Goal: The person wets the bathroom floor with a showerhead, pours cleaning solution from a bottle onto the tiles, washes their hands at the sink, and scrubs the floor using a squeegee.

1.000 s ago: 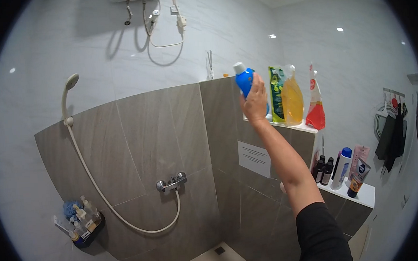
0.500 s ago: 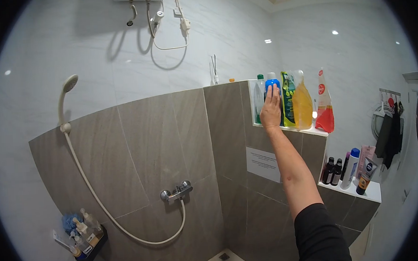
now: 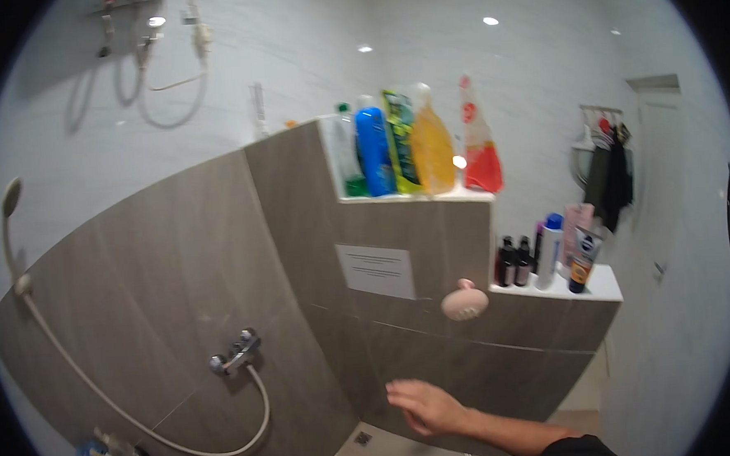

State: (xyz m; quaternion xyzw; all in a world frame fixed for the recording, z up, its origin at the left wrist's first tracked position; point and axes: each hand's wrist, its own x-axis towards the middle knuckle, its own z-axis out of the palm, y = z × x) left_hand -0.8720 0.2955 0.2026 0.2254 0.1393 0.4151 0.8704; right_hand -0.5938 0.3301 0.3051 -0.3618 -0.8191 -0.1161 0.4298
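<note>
My right hand (image 3: 424,406) is low in front of the tiled half wall, its fingers stretched to the left and nothing in them. It is apart from the bottles. On the upper ledge (image 3: 417,197) stand a clear bottle with green liquid (image 3: 351,158), a blue bottle (image 3: 374,153), a green-yellow pouch (image 3: 400,143), a yellow-orange bottle (image 3: 433,150) and a pouch with red liquid (image 3: 481,160). My left hand does not show; a tiny skin-coloured spot at the bottom edge is too small to make out.
A pink round holder (image 3: 465,303) hangs on the wall beside a paper notice (image 3: 375,270). Toiletry bottles and a tube (image 3: 583,259) stand on the lower ledge (image 3: 603,284). A mixer tap (image 3: 236,353) and shower hose (image 3: 264,419) are at left; a floor drain (image 3: 363,439) lies below.
My right hand has left the blue bottle and dropped down toward the floor. The blue bottle stays on the ledge. The view has turned right and down, and the pink holder now shows.
</note>
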